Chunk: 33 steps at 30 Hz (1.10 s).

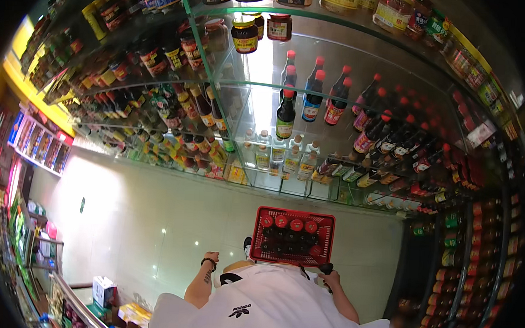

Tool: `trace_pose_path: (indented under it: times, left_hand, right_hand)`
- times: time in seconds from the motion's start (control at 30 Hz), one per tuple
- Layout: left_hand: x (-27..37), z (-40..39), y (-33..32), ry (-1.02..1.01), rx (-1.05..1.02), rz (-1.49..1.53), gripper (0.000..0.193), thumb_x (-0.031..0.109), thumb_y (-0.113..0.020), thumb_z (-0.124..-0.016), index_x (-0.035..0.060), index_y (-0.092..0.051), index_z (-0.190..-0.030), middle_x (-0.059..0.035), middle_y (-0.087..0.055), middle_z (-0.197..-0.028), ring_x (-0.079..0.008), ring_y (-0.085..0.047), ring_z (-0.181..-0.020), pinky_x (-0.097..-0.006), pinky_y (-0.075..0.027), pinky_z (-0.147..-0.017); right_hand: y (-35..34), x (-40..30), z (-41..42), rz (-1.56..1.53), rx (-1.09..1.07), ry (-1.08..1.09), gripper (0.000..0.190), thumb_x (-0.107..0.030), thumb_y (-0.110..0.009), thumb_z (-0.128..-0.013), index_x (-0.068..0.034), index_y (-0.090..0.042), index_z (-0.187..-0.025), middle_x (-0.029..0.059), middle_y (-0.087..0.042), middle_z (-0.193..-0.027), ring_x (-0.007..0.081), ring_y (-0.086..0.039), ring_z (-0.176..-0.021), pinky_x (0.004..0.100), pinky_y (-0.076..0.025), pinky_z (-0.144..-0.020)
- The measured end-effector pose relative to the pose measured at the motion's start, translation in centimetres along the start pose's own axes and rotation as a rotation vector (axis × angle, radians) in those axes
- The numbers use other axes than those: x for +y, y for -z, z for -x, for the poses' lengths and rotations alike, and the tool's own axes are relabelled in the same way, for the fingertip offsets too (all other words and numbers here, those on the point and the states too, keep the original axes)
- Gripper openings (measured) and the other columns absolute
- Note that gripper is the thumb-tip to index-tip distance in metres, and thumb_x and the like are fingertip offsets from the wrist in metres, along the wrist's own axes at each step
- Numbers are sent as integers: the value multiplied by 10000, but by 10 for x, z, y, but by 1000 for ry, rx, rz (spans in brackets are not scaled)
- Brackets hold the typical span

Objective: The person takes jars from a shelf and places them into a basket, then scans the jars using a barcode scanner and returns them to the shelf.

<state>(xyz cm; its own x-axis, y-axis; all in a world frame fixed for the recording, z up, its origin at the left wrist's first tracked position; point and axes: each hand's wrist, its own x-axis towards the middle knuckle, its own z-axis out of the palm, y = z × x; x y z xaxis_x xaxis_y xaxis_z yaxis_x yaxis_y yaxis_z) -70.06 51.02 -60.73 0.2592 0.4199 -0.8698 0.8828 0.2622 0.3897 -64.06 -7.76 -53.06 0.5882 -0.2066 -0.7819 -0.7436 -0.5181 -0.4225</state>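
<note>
My right hand (331, 280) is closed around a dark bottle-like object (326, 268) with a rounded black top, low at my right side. At my left side hangs my left hand (212, 256), its fingers curled and nothing visible in it; a dark beaded bracelet circles the wrist. A red plastic shopping basket (295, 211) rests on the floor in front of my feet. Inside it, several jars with red lids (296, 224) stand along the far side. Several dark-capped bottles (290, 246) fill the rows nearer me.
Glass shelving (249, 82) rises ahead, carrying sauce bottles (285, 116), clear bottles (307, 164) and jars (244, 37). To my right, a dark rack (464, 263) holds many jars. Boxes (103, 291) and a metal-edged produce stand (77, 303) are at lower left. The tiled floor (176, 204) is glossy.
</note>
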Motion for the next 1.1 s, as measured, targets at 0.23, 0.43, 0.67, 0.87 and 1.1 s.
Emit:
trace_pose_path:
  times: [0.23,0.43,0.67,0.87,1.1]
  left_hand:
    - [-47,57,-33,96,67,19,250,146,-649,-859,0,-631,-1061,-61,-623,-791,-151,-561,-589,-305,-422,-513]
    - [-33,71,-61,-54,98,-63,350,192,-658,-868,-4,-616,-1155,-82,-658,-883,-165,-615,-688,-313,-474,-585]
    - [-11,106,-81,-133,95,-147,462,260,-657,-861,0,-586,-1237,-98,-674,-1020,-170,-641,-832,-307,-510,-675]
    - [-53,72,-76,-210,84,-410,293,309,-639,-853,40,-705,-948,-57,-677,-785,-159,-628,-734,-312,-500,-603]
    - [-28,76,-89,-336,94,-457,417,315,-697,-810,3,-683,-1086,-130,-730,-962,-212,-701,-821,-344,-553,-774]
  right_hand:
    - [50,14,-22,19,-48,2,367,-236,-852,-689,32,-614,-768,105,-634,-659,185,-608,-501,325,-509,-458]
    - [71,33,-40,25,-46,-12,342,-229,-846,-690,8,-608,-759,94,-625,-652,183,-602,-497,322,-504,-452]
    - [80,48,-47,-2,-89,-23,345,-243,-844,-697,-2,-613,-782,83,-619,-648,176,-600,-506,335,-506,-466]
    - [87,38,-46,113,-71,51,380,-358,-831,-690,-33,-662,-792,73,-632,-649,186,-631,-596,394,-506,-575]
    - [84,55,-41,-23,-71,-28,272,-236,-798,-739,-29,-627,-786,43,-592,-594,134,-575,-491,305,-476,-454]
